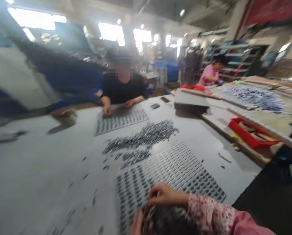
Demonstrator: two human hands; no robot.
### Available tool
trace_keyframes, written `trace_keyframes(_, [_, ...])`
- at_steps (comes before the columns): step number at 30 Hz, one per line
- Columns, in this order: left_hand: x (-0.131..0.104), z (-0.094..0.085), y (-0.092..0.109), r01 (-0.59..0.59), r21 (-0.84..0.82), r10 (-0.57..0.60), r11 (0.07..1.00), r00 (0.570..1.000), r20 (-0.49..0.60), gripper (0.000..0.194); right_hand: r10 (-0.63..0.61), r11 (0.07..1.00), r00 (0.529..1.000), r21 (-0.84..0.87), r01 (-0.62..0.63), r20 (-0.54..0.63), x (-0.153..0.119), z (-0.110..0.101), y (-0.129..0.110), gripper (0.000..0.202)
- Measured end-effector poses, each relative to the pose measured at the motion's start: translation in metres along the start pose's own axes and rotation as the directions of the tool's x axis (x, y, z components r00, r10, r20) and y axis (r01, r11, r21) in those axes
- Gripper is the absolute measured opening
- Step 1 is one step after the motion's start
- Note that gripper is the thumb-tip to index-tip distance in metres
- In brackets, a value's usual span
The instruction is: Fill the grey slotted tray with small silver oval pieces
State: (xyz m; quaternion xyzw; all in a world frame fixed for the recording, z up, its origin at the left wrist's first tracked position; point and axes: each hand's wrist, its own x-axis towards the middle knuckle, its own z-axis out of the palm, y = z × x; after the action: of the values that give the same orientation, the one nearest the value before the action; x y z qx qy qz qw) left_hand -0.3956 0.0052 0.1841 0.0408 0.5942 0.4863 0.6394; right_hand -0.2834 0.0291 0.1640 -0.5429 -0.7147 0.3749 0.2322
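My right hand (166, 196), in a pink patterned sleeve, is over the near part of a tray (171, 163) with rows of small slots. Its fingers are curled in a pinch, and what they hold is hidden. My left hand (137, 223) is blurred and cut off by the bottom edge, close to the right fingertips. Something dark shows between the hands, too unclear to name. Small dark oval pieces fill rows at the tray's left and right sides; the middle rows look paler. Past the tray lies a heap of loose dark pieces (146, 137).
Across the white table (50, 169), a person (123, 86) in black works over another tray (122, 121). A white box (191, 101) and red bin (253, 133) stand right. Stray pieces dot the table. Another person (209, 75) in pink sits farther back.
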Motion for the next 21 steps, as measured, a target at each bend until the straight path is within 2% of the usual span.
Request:
trace_keyframes(2, [-0.016,-0.011,-0.009,0.062,-0.036,-0.065,0.997,0.995,-0.074,0.019,0.013,0.999,0.999,0.031,-0.015,0.049,-0.007,-0.016,-0.003,0.025])
trace_keyframes(3, [-0.022,-0.013,-0.012,0.102,-0.061,-0.106,0.993,0.991,-0.076,0.016,0.021,0.999,0.997,0.045,-0.025,0.080,-0.005,-0.024,0.001,0.024])
trace_keyframes(5, [-0.031,-0.013,-0.018,0.222,-0.136,-0.218,0.965,0.975,0.045,0.012,0.040,0.998,0.993,0.053,-0.046,0.114,0.005,-0.034,0.016,0.030])
trace_keyframes(7, [-0.035,-0.010,-0.023,0.273,-0.199,-0.255,0.941,0.960,0.112,0.011,0.071,0.997,0.992,0.032,-0.074,0.105,0.018,-0.042,0.034,0.025])
trace_keyframes(9, [-0.035,-0.007,-0.028,0.291,-0.233,-0.266,0.928,0.955,0.134,0.009,0.112,0.992,0.993,-0.068,-0.109,0.032,0.031,-0.046,0.050,0.021])
trace_keyframes(11, [-0.033,-0.006,-0.032,0.315,-0.239,-0.284,0.918,0.946,0.159,0.007,0.126,0.959,0.991,-0.249,-0.136,-0.054,0.041,-0.047,0.060,0.019])
trace_keyframes(14, [-0.030,-0.009,-0.038,0.347,-0.223,-0.306,0.911,0.931,0.201,0.011,0.129,0.883,0.988,-0.444,-0.153,-0.084,0.049,-0.044,0.067,0.018])
trace_keyframes(17, [-0.028,-0.011,-0.043,0.340,-0.215,-0.295,0.915,0.931,0.215,0.013,0.142,0.845,0.985,-0.506,-0.171,-0.096,0.051,-0.039,0.067,0.019])
trace_keyframes(21, [-0.029,-0.010,-0.046,0.293,-0.237,-0.250,0.926,0.948,0.195,0.012,0.145,0.850,0.981,-0.492,-0.189,-0.127,0.052,-0.038,0.065,0.018])
